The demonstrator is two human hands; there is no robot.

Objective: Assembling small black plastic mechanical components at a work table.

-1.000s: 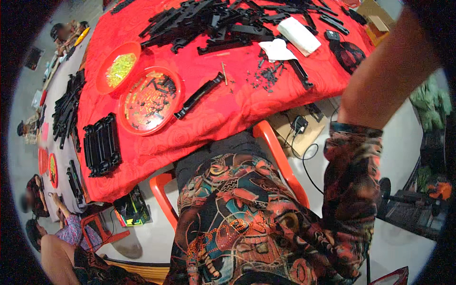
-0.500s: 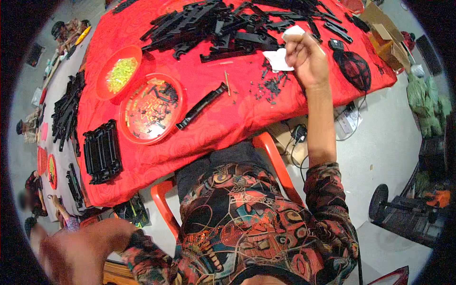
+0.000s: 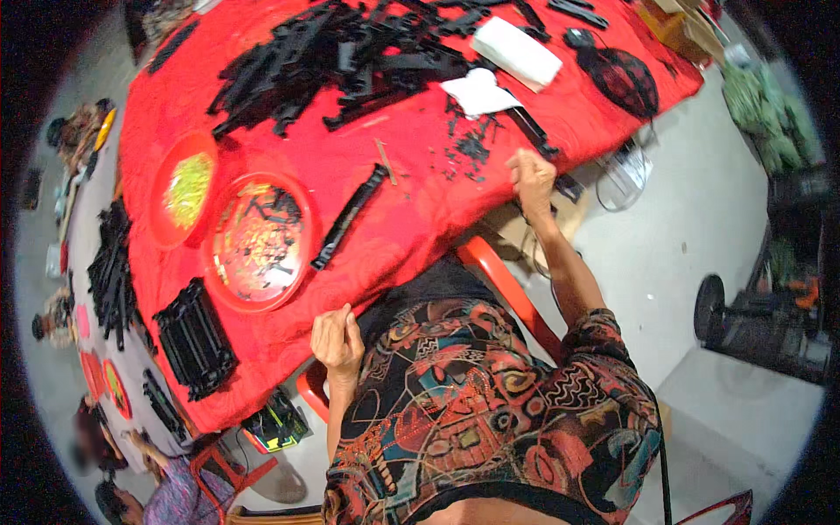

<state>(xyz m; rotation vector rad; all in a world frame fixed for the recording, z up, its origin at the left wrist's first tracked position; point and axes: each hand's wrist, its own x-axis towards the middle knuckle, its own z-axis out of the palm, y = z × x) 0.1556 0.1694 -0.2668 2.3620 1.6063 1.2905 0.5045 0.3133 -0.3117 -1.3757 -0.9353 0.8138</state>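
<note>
My left hand (image 3: 337, 341) hovers at the near edge of the red-covered table, its fingers curled in and nothing showing in them. Over the table's right front edge, my right hand (image 3: 532, 182) is closed, slightly blurred, and no held thing shows. Just beyond it lie a black bar-shaped part (image 3: 534, 133), a crumpled white tissue (image 3: 479, 94) and a white tissue pack (image 3: 516, 54). Small black pieces (image 3: 472, 144) are scattered to its left. Between my hands, farther in, a single long black plastic part (image 3: 350, 217) lies slantwise on the cloth.
A red tray (image 3: 308, 258) holds small mixed pieces; beside it a red bowl (image 3: 157, 214) holds yellow-green ones. Black parts (image 3: 197, 341) lie in a row at left; a large heap (image 3: 350, 66) fills the back. A black mesh object (image 3: 623, 83) sits at right. Another person (image 3: 188, 494) is at lower left.
My right hand has let go of the white tissue and drawn back toward the table edge. My left hand has come from the lower left to the front edge. The whole view has shifted.
</note>
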